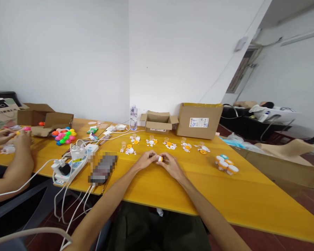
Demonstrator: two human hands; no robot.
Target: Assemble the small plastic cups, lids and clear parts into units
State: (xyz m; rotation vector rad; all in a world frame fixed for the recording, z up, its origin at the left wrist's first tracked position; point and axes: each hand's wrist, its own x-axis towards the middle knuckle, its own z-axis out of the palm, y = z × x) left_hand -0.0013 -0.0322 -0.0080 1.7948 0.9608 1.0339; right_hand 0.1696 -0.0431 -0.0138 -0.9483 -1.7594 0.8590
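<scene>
My left hand point(146, 160) and my right hand point(171, 164) meet over the yellow table point(251, 195), fingers pinched together round a small white and orange toy piece point(159, 159). Both hands rest low on the tabletop. Just beyond them lies a row of several small heaps of white and orange parts point(169, 145), each with a clear little cup. To the right stand a few finished orange and white round toys point(226, 165).
A power strip point(70, 166) with white cables and a blurred dark object point(103, 168) lie to my left. Another person's hands point(18, 139) work at the far left near a heap of coloured balls point(64, 136). Cardboard boxes point(199, 120) and a water bottle point(133, 118) stand at the back.
</scene>
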